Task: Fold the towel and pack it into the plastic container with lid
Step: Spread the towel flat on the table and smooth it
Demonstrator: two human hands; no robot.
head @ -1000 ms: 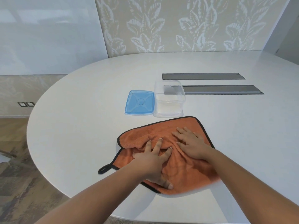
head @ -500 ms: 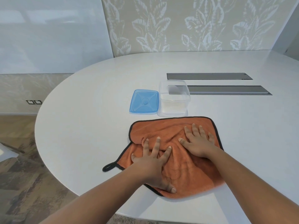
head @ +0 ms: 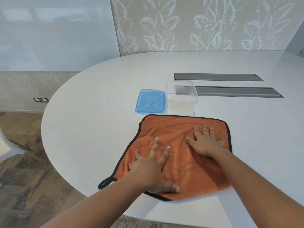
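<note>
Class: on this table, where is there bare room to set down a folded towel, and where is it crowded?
Bare: the table left of the blue lid, and right of the towel. Crowded: lid, container and towel's far edge bunch together.

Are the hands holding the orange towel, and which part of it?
Nothing is gripped. The left hand and the right hand lie flat, fingers spread, pressing on the middle of the towel.
</note>
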